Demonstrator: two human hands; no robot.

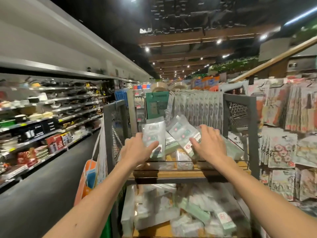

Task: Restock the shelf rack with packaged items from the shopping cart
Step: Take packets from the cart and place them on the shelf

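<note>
On the far left, long store shelves (pixel 51 107) run down the aisle, stocked with dark pans, bowls and boxed goods, blurred with motion. A dark floor (pixel 42 186) lies between them and the shopping cart (pixel 109 127), a dark metal frame with mesh sides and two wooden tiers. An orange, blue and white bag (pixel 92 172) hangs against the cart's left side.

The upper tier (pixel 171 173) carries a small pile of clear plastic packets. The left hand (pixel 137 149) grips the upright packet (pixel 153 133) at the left of that pile, thumb laid across its front and the fingers hidden behind it. Just to the right, the tilted packet (pixel 181 131) leans with its top toward the left. The right hand (pixel 208 143) holds it near its lower end, thumb on the labelled face and spread fingers curved round its right edge.

The lower tier (pixel 151 229), near the camera, holds a loose heap of packets (pixel 171 206) mixed with long pale green boxes (pixel 195 210), too blurred to read.

Beyond the cart stand a dark green carton (pixel 157 103) and a row of hanging grey packs (pixel 197 107). At the right, the shelf rack (pixel 267 64) is hung thick with flat packaged goods (pixel 283 148) in red and pink prints
</note>
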